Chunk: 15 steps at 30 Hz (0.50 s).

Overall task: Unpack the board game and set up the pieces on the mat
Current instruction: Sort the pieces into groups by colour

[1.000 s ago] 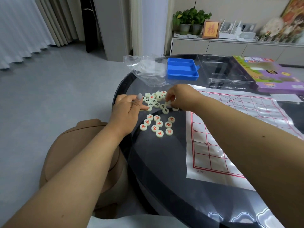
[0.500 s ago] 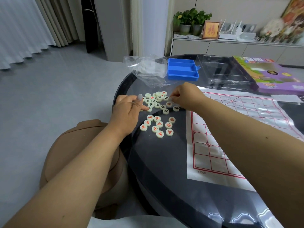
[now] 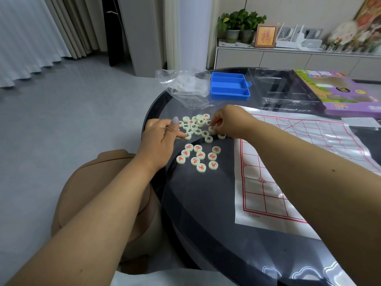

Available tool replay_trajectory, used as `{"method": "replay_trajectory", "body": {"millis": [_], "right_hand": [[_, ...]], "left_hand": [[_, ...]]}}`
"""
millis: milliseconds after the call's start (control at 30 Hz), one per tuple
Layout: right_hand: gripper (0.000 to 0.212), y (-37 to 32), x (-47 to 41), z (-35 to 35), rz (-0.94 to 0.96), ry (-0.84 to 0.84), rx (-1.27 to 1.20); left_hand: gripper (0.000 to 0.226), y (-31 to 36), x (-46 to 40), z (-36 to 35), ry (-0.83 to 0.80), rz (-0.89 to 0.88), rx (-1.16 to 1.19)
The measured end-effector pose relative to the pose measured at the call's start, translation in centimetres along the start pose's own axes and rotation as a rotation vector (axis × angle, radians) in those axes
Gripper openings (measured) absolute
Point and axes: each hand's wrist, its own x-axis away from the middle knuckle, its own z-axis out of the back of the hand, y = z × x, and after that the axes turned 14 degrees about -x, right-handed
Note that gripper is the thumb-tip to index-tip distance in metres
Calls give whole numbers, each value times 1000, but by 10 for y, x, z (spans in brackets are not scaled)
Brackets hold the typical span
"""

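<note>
Round cream game pieces lie on the dark glass table (image 3: 206, 213): a mixed heap (image 3: 195, 126) with red and black characters, and nearer me a sorted group of red pieces (image 3: 198, 157). My left hand (image 3: 160, 139) rests at the heap's left edge, thumb raised, one straight finger touching a piece. My right hand (image 3: 231, 120) reaches over the heap's right side, its curled fingertips pinching a red-marked piece (image 3: 212, 129). The white mat (image 3: 299, 166) with a red grid lies to the right, with no pieces on it.
Behind the heap lie a crumpled clear plastic bag (image 3: 185, 85), a blue compartment tray (image 3: 228, 85), a clear plastic insert (image 3: 284, 89) and the purple game box (image 3: 340, 93). A tan stool (image 3: 92, 182) stands below the table's left rim.
My right hand's fingers have shifted slightly up and left within the mixed heap. My left hand has stayed put.
</note>
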Motion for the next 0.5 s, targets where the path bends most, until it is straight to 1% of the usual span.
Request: {"method": "replay_trajectory", "body": {"millis": [67, 133, 200, 267, 333, 400, 500], "right_hand": [[25, -1, 2, 2, 29, 32, -47], [26, -6, 6, 2, 86, 17, -88], [26, -13, 11, -1, 149, -37, -55], [27, -18, 13, -8, 193, -51, 15], [28, -19, 13, -13, 206, -57, 57], [27, -18, 14, -13, 208, -97, 64], [24, -15, 14, -7, 182, -131, -44]], "left_hand": [[72, 0, 0, 0, -1, -2, 1], [72, -1, 0, 0, 5, -3, 2], [71, -1, 0, 0, 8, 0, 1], [72, 1, 1, 0, 6, 4, 5], [73, 3, 2, 1, -10, 9, 10], [74, 3, 2, 1, -23, 5, 7], [74, 3, 1, 0, -26, 12, 9]]}}
